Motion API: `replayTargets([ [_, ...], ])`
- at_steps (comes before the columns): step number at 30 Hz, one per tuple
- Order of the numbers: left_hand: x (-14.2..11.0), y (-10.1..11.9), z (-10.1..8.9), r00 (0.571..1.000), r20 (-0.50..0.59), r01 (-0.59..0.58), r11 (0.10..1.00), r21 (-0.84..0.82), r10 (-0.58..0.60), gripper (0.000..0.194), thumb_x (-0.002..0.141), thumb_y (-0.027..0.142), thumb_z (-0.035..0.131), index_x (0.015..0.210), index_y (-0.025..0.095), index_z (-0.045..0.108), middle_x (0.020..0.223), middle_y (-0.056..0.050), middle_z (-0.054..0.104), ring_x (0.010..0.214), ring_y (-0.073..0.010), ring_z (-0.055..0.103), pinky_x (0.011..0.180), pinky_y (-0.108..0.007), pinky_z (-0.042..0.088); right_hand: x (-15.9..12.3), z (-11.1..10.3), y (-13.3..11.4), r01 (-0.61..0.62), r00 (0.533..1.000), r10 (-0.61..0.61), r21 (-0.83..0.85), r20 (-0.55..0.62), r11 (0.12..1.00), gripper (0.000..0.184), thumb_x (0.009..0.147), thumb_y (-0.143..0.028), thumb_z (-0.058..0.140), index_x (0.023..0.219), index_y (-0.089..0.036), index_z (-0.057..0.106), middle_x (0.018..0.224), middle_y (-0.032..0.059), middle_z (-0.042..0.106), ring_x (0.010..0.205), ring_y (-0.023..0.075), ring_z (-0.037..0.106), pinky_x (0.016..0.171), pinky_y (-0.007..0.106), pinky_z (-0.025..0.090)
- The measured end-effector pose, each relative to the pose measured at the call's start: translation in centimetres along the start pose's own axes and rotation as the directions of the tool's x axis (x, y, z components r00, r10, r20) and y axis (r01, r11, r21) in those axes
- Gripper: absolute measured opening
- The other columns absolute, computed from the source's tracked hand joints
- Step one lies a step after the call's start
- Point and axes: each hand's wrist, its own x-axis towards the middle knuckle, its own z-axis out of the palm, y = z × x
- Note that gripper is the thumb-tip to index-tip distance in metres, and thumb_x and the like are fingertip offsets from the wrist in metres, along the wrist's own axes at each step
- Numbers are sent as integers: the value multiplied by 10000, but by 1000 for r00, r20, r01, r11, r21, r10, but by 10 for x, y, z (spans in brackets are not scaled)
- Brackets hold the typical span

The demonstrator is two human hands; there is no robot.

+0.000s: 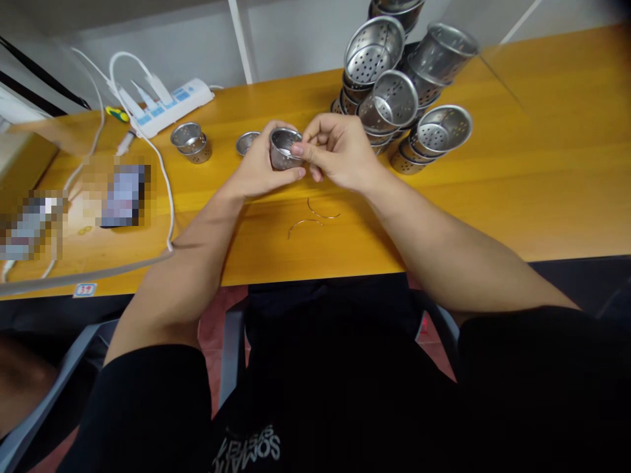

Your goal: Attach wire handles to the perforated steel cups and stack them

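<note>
My left hand (256, 165) is wrapped round a small perforated metal cup (284, 157), which it holds above the table with the mouth tilted up toward me. At the cup's right rim my right hand (341, 150) is closed in a pinch, thumb tip over the rim. Whatever lies between those fingertips is too small to make out. Below the hands, two thin curved copper-coloured wires (306, 221) lie on the wooden table (359, 253). Another small metal cup (246, 142) shows partly behind my left hand.
Stacked perforated metal cups (387, 98) stand at the back right. Further left are more small cups (192, 143), a white power strip (172, 105) with plugged-in cables, and a blurred phone (124, 196). A white cable (167, 190) runs near my left forearm.
</note>
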Motion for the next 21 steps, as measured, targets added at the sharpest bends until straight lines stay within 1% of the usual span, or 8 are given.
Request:
replayTargets([
  [2, -1, -4, -1, 1000, 9, -17, 1000, 3, 17, 1025, 888, 1085, 985, 1563, 370, 698, 1447, -87, 851, 1316, -383, 872, 1169, -667, 745, 0, 1, -2, -42, 999, 42, 9, 0, 999, 663, 842, -662, 1288, 889, -325, 720, 654, -61, 732, 492, 172, 611, 375, 307, 426],
  [4, -1, -7, -2, 999, 29, -19, 1000, 15, 18, 1023, 885, 1052, 1019, 1567, 363, 691, 1451, -85, 849, 1310, -379, 865, 1175, -669, 748, 0, 2, -3, -60, 998, 59, 15, 3, 998, 649, 854, -614, 1293, 874, -323, 713, 647, -61, 721, 489, 172, 610, 371, 311, 420],
  [6, -2, -8, -4, 999, 33, -13, 1000, 18, 13, 1007, 879, 989, 1069, 1578, 371, 688, 1456, -79, 849, 1308, -375, 860, 1182, -666, 751, 0, 3, -3, -53, 999, 53, 2, 0, 999, 649, 859, -616, 1291, 869, -320, 713, 644, -64, 712, 495, 169, 614, 378, 309, 423],
  [11, -3, 0, -7, 997, 42, 67, 997, 27, -68, 875, 932, 809, 1108, 1564, 342, 722, 1459, -110, 852, 1357, -401, 878, 1214, -629, 753, 2, 0, 3, -8, 1000, 9, -80, 4, 997, 696, 890, -745, 1241, 910, -312, 696, 644, -76, 682, 511, 148, 605, 426, 293, 473],
  [14, -3, 2, -6, 998, 34, 48, 998, 33, -49, 838, 941, 735, 1126, 1574, 376, 710, 1448, -99, 846, 1333, -396, 885, 1186, -634, 764, 2, -3, 11, 25, 1000, -23, -143, 15, 989, 709, 958, -855, 1149, 950, -314, 691, 688, -63, 697, 550, 148, 614, 461, 293, 517],
  [16, -3, 1, -5, 1000, 15, 18, 1000, 22, -18, 872, 931, 773, 1123, 1587, 393, 691, 1446, -94, 845, 1298, -394, 887, 1150, -643, 771, 0, -5, 17, 60, 998, -62, -192, -5, 980, 688, 1001, -915, 1079, 1013, -320, 734, 800, -30, 766, 598, 173, 665, 497, 324, 573],
  [18, -2, -2, -5, 999, -18, 32, 999, 25, -32, 965, 896, 872, 1122, 1593, 379, 671, 1450, -99, 850, 1271, -388, 884, 1121, -633, 771, -2, -5, 22, 114, 989, -135, -262, -64, 958, 636, 1045, -928, 1025, 1154, -342, 802, 1006, 14, 852, 696, 218, 748, 575, 377, 660],
  [21, 1, -7, -4, 994, -86, 71, 997, 41, -67, 1161, 770, 1068, 1109, 1573, 364, 653, 1419, -82, 857, 1213, -345, 860, 1071, -584, 764, -4, -6, 27, 185, 960, -254, -410, -120, 893, 531, 1127, -856, 957, 1343, -386, 836, 1311, 76, 880, 945, 315, 855, 810, 501, 792],
])
